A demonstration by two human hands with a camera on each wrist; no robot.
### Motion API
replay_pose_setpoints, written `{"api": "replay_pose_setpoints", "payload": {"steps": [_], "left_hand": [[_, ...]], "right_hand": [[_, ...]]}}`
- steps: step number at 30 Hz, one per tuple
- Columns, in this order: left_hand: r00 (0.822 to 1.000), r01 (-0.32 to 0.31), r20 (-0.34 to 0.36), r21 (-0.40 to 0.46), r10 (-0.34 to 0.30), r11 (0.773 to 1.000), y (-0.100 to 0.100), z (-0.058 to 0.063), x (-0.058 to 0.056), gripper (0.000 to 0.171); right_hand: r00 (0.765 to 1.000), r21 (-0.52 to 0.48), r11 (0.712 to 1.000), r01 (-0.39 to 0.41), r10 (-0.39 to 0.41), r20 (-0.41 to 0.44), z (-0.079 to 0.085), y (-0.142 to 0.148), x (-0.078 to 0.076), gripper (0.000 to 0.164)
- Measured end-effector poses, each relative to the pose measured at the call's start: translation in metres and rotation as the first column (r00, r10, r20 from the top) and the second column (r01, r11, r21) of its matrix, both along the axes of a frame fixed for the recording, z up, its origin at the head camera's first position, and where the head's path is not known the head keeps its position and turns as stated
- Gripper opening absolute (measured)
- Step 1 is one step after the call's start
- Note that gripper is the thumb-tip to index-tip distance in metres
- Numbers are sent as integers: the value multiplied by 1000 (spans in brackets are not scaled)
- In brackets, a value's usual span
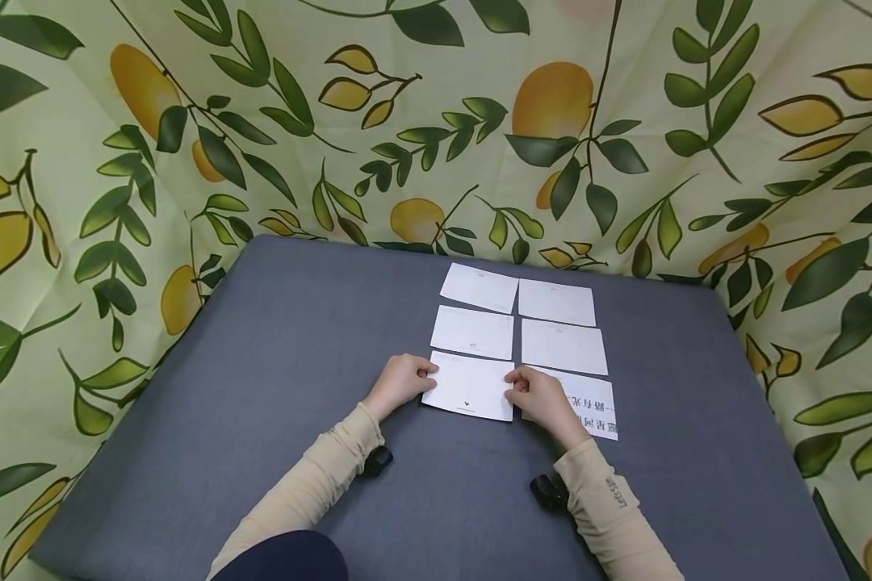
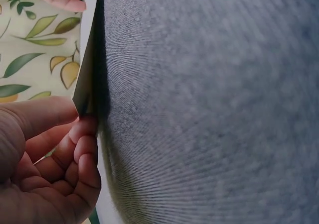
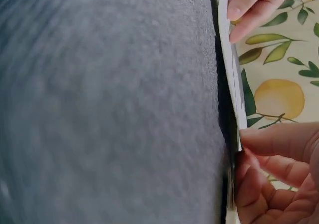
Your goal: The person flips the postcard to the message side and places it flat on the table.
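Observation:
A white card with a small dark mark near its front edge is held between both hands at the front of the left column. My left hand pinches its left edge between thumb and fingers. On the other side my right hand pinches the right edge, partly over the neighbouring card. That neighbour, a card with large printed characters, lies at the front of the right column. In the left wrist view, the held card is seen edge-on, slightly off the grey cloth.
Behind it lie more white cards in two columns, among them a middle-left card and a middle-right card. All are on a grey cloth-covered table. A curtain with fruit and leaf print surrounds the table's back and sides.

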State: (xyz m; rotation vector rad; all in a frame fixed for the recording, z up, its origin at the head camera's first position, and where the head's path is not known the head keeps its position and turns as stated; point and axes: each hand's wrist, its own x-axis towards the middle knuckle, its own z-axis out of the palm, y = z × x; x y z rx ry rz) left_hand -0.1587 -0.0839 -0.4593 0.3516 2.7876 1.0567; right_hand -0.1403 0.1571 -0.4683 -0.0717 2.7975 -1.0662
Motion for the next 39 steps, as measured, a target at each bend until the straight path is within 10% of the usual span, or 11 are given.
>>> {"api": "replay_pose_setpoints", "payload": {"steps": [26, 39], "left_hand": [[997, 55, -41, -290, -69, 956, 19, 13, -3, 29], [994, 113, -7, 10, -113, 994, 76, 16, 13, 49]], "right_hand": [[994, 87, 990, -111, 110, 15, 9, -3, 0, 35], [1000, 78, 997, 29, -30, 8, 19, 61, 20, 40]]}}
